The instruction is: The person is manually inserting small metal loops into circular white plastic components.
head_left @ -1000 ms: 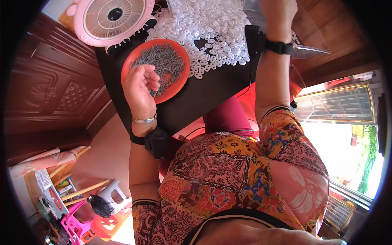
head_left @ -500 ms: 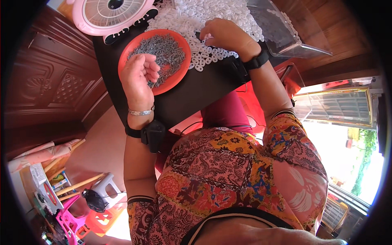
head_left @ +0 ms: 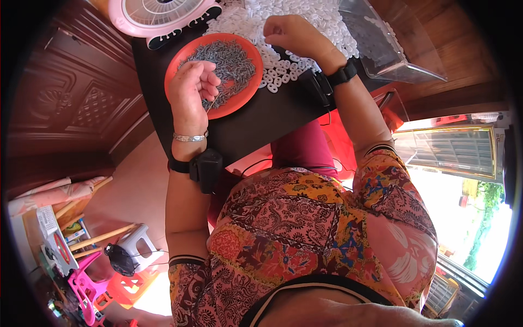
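Observation:
A round orange-red plate (head_left: 251, 65) sits on the black table, holding a heap of small grey screws (head_left: 223, 62). Over its left side hovers my left hand (head_left: 192, 90), palm turned toward the screws and fingers curled in. Whatever those fingers hold is too small or hidden to name. My right hand (head_left: 294, 35) is at the near edge of a large pile of small white plastic pieces (head_left: 310, 19), oval with holes. Its fingers are bent together, and the fingertips' contents are hidden from view.
A pink fan (head_left: 160, 16) lies at the table's far left, close to the plate. Beyond my right hand stands a clear plastic bin (head_left: 381, 49) with white pieces inside. Black devices are strapped to both wrists. A grey stool (head_left: 139, 248) stands on the floor at left.
The whole view has shifted slightly, moving the plate and fan right and up. My right hand has turned a little, its fingertips now less visible. My left hand keeps its curl over the plate.

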A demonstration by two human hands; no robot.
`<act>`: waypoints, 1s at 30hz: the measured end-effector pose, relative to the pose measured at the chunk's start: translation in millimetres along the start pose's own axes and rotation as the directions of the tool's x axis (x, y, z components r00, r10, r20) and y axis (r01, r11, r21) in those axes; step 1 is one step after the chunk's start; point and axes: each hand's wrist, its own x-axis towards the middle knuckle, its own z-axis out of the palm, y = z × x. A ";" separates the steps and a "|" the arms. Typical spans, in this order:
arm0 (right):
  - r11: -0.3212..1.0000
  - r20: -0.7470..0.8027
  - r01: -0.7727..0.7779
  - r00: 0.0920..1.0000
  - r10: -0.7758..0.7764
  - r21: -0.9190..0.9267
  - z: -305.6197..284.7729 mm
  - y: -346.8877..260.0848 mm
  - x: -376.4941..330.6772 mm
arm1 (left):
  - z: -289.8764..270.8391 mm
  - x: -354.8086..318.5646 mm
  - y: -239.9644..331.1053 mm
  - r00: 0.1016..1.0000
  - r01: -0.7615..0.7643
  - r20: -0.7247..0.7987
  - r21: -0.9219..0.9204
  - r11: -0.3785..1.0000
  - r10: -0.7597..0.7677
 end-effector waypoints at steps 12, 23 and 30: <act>0.761 0.063 0.177 0.959 -0.275 0.624 43.5 -73.7 34.1 | -4.5 4.9 -1.7 0.998 0.070 -0.013 0.137 0.988 -0.069; 0.970 0.301 0.218 0.923 -0.241 0.109 42.4 -65.3 24.6 | -14.2 6.4 -0.8 1.000 0.022 -0.001 -0.075 0.997 -0.022; 0.924 0.112 0.372 0.925 -0.362 -0.085 60.1 -63.1 25.5 | -7.3 5.4 2.1 0.998 0.009 -0.070 -0.033 0.999 -0.011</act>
